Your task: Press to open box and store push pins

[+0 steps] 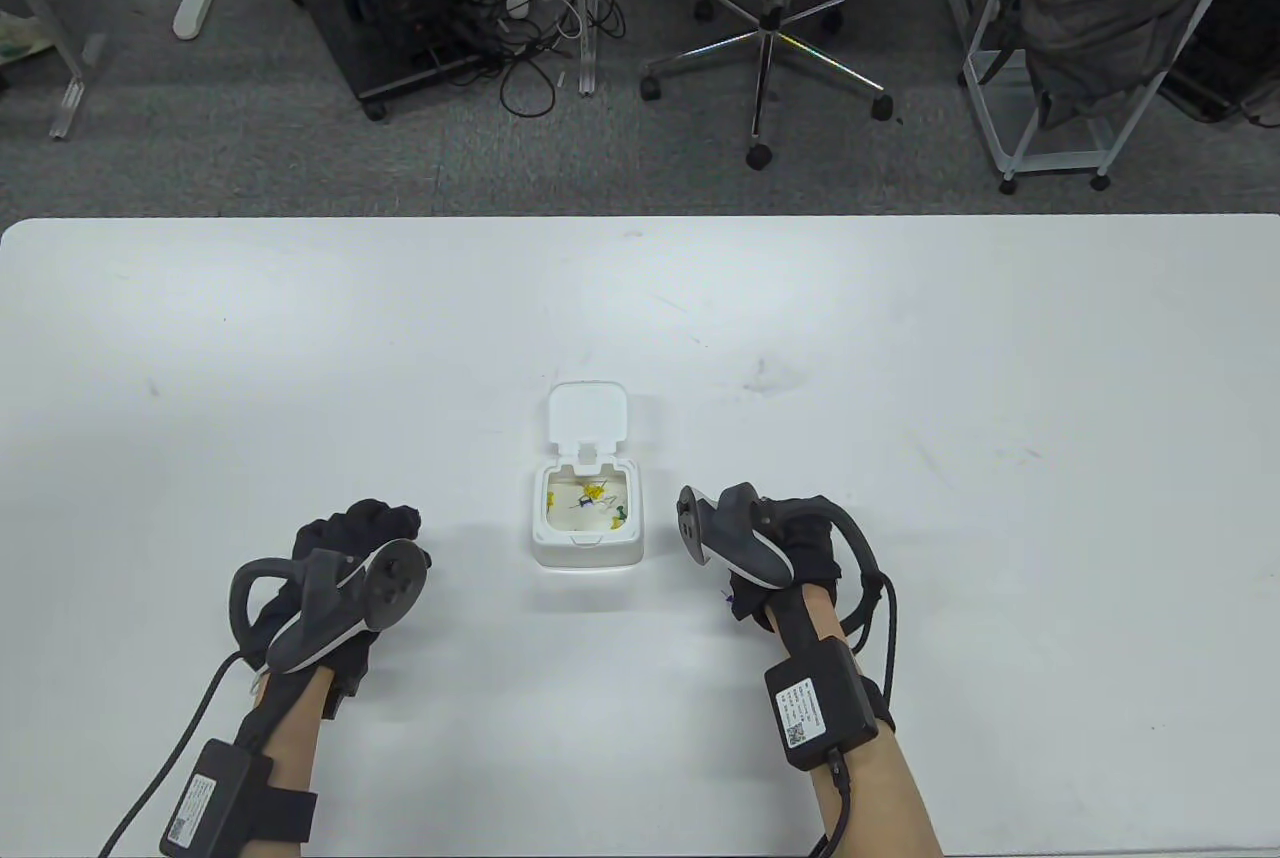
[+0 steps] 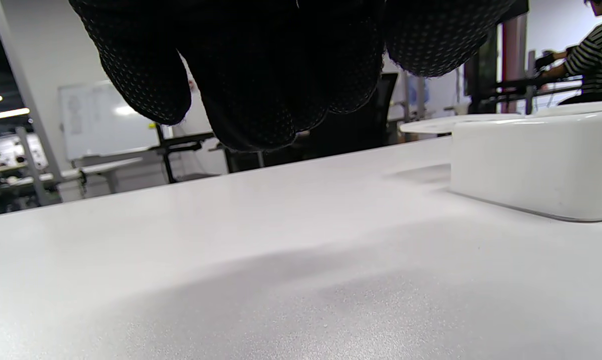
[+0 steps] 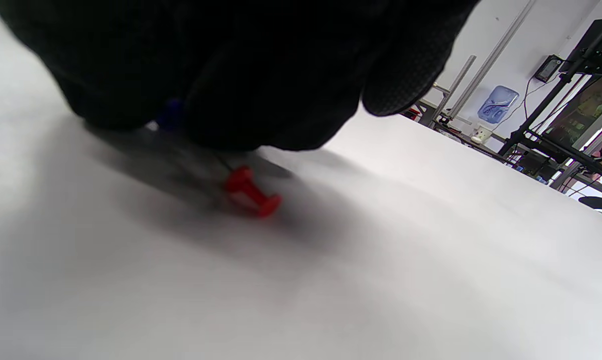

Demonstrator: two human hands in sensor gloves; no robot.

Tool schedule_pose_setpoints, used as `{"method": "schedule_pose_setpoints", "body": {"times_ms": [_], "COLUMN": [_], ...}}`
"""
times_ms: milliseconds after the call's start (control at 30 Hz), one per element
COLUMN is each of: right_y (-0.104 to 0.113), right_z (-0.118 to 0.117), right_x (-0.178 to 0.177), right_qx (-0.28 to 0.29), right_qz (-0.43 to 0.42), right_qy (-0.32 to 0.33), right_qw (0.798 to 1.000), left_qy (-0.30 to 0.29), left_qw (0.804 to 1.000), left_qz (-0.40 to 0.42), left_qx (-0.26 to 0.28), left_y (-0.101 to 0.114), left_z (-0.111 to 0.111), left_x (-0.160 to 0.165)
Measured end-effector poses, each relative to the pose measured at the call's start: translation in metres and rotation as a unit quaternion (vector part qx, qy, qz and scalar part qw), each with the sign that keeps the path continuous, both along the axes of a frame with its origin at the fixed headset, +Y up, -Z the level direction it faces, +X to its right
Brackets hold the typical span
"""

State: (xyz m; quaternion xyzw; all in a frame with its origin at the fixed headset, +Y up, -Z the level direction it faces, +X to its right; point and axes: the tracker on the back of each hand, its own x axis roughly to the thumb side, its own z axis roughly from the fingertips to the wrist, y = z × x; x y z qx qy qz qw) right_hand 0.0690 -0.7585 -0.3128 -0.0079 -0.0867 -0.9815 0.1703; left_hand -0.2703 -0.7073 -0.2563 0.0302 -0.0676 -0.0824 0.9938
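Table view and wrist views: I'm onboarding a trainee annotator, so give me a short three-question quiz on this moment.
1. True or false: the box has its lid open.
2. Which colour is the push pin lying on the table under the right hand? A red, B white, C black.
3. Fill in: the left hand is ____ the box.

Key: 1 true. 2 A. 3 apart from.

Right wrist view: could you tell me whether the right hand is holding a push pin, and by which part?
It cannot be told: the red push pin lies beneath the right hand, contact hidden.
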Motion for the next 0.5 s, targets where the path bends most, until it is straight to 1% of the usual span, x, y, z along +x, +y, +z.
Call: {"method": "schedule_pose_setpoints", "body": {"times_ms": [267, 500], "right_y": [-0.0014, -0.002], "right_z": [-0.0012, 0.0014], "right_x": [-0.0071, -0.0033], "right_qx": [0.014, 0.025], "right_qz": [0.03, 0.013], "right_qy": [0.007, 0.007], "right_qw": [0.999, 1.0], "left_qy": [0.002, 0.002], "left_qw": [1.0, 1.0], "left_qz": [0.002, 0.002], "left_qx": [-0.001, -0.002], "left_y": [-0.0003, -0.0004], "left_z": [0.0001, 0.0], "left_x": [-0.0014, -0.0012]}}
